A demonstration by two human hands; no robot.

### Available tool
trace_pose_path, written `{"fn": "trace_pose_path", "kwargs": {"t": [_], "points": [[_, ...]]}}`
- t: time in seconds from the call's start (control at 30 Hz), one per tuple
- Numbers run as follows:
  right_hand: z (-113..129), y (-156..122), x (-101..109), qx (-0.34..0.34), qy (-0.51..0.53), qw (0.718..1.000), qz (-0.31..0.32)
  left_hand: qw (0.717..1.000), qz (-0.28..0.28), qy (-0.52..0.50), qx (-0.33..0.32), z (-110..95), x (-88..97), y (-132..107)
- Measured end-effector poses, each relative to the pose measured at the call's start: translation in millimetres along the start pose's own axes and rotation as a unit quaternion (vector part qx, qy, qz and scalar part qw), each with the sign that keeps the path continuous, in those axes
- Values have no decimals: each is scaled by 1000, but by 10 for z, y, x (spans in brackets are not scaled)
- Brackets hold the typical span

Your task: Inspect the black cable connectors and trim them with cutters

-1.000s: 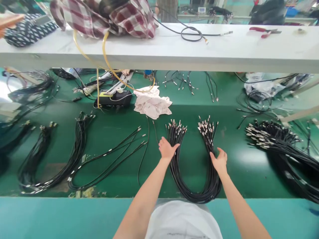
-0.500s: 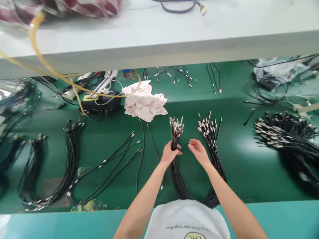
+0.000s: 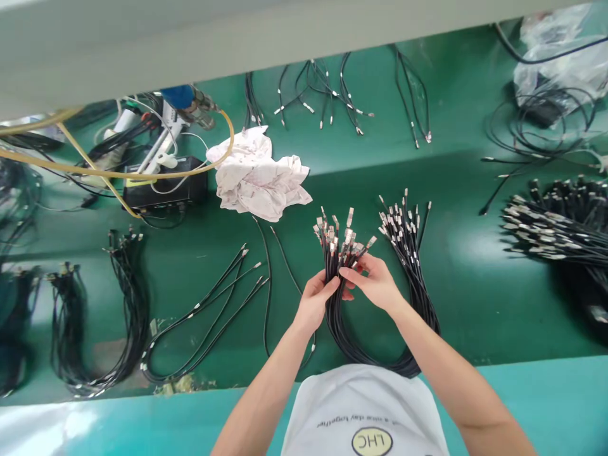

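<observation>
A U-shaped bundle of thin black cables (image 3: pixel 418 297) with metal connector tips lies on the green bench (image 3: pixel 465 253) in front of me. My left hand (image 3: pixel 314 301) is wrapped round the left end of the bundle just below its connectors (image 3: pixel 339 235). My right hand (image 3: pixel 375 282) pinches the same end from the right, fingertips meeting the left hand. The bundle's right end (image 3: pixel 403 221) lies loose on the bench.
A crumpled white cloth (image 3: pixel 259 175) lies behind the bundle. A black box (image 3: pixel 164 190) with yellow tubing sits at the left. Other cable bundles lie at far left (image 3: pixel 126 297), centre-left (image 3: pixel 209 316) and right (image 3: pixel 555 221). A grey shelf (image 3: pixel 190 38) overhangs the back.
My left hand closed round the bundle's left end and lifted it slightly. My right hand left the right end and came across to pinch the same end. The camera tilted down.
</observation>
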State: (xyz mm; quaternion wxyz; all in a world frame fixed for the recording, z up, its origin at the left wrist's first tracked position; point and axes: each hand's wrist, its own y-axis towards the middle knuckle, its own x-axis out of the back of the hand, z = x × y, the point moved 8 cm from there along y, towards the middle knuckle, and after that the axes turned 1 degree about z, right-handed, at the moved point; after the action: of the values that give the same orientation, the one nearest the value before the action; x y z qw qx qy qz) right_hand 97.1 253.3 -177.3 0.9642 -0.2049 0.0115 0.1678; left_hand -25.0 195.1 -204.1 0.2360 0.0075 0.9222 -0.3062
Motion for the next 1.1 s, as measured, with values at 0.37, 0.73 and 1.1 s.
{"fn": "trace_pose_path", "kwargs": {"t": [0.37,0.73,1.1], "points": [[-59,-73,70,-22,39,999,-28,997,-37,-59,14,58,50,-46],[106,-195,129,8,63,995,-72,998,-47,-46,-5,70,5,-143],[204,-214,133,34,139,986,-82,999,-35,-29,-3,49,-85,-244]]}}
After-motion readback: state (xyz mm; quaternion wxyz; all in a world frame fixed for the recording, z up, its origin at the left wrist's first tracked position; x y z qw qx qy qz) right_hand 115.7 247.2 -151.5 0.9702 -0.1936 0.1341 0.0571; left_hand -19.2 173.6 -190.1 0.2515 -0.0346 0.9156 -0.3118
